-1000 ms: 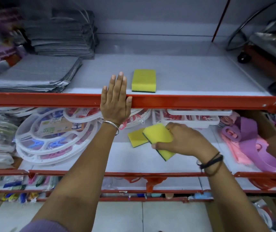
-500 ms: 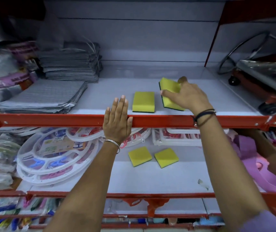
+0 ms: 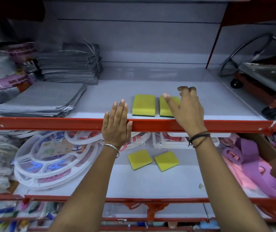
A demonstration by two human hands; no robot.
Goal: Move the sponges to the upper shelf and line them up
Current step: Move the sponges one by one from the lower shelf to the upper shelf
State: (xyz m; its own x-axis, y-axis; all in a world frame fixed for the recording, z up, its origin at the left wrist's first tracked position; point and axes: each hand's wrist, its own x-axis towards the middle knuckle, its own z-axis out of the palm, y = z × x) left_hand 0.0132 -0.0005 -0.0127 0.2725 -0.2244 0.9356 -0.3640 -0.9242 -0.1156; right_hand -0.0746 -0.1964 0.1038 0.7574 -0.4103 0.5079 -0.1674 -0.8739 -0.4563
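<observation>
Two yellow sponges with green undersides lie side by side on the upper shelf (image 3: 117, 91), near its red front rail: the left sponge (image 3: 143, 105) and the right sponge (image 3: 165, 108). My right hand (image 3: 186, 108) hovers over the right sponge with fingers spread, partly covering it and holding nothing. My left hand (image 3: 116, 123) rests flat on the red rail, fingers on the shelf edge. On the lower shelf (image 3: 150, 181) lie two more yellow sponges, one on the left (image 3: 139, 159) and one on the right (image 3: 166, 161), both turned at an angle.
Stacks of grey cloths (image 3: 42, 99) fill the upper shelf's left side. A red wheeled trolley (image 3: 264, 84) stands at the right. On the lower shelf, white round plastic hangers (image 3: 47, 158) sit at the left and pink and purple items (image 3: 251, 164) at the right.
My right hand carried a sponge from the lower shelf to the upper one, set it down right of the first sponge and let go. My left hand stayed on the rail.
</observation>
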